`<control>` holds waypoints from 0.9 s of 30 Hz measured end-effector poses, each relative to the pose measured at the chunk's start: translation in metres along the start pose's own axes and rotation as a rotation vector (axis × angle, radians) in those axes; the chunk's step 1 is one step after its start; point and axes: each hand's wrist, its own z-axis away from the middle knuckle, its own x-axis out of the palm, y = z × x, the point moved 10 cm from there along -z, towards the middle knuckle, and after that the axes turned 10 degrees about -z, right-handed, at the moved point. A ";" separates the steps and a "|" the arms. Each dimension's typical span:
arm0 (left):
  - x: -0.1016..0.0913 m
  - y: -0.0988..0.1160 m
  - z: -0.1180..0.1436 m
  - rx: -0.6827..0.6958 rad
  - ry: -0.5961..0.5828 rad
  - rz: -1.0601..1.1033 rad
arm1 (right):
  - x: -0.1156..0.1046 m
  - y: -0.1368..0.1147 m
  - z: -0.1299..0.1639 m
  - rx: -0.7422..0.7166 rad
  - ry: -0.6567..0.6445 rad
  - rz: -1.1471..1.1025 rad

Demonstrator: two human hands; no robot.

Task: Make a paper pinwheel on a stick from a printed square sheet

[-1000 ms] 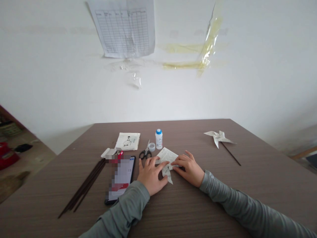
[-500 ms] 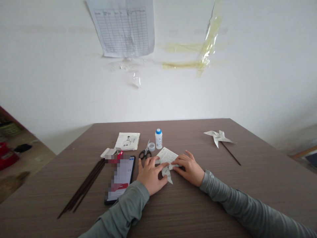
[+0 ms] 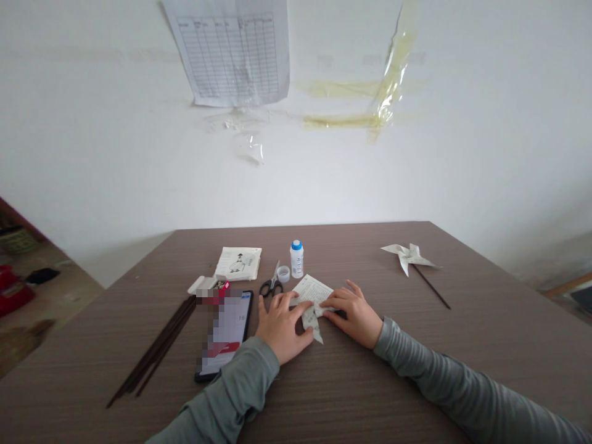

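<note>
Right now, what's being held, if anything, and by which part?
The folded printed paper, near its middle: the left grip and right grip touch it there; whether either pinches it can't be told.

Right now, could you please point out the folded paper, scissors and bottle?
Folded paper (image 3: 312, 290): head view, printed part.
Scissors (image 3: 273, 282): head view, where blades meet handles.
Bottle (image 3: 296, 262): head view, white body.
</note>
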 end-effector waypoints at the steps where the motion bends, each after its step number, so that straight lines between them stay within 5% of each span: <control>1: 0.001 0.000 0.000 0.000 0.002 -0.004 | 0.000 0.000 0.000 0.002 -0.002 -0.003; 27: 0.003 0.000 0.000 0.025 -0.016 0.001 | -0.001 -0.001 -0.002 0.027 0.001 0.005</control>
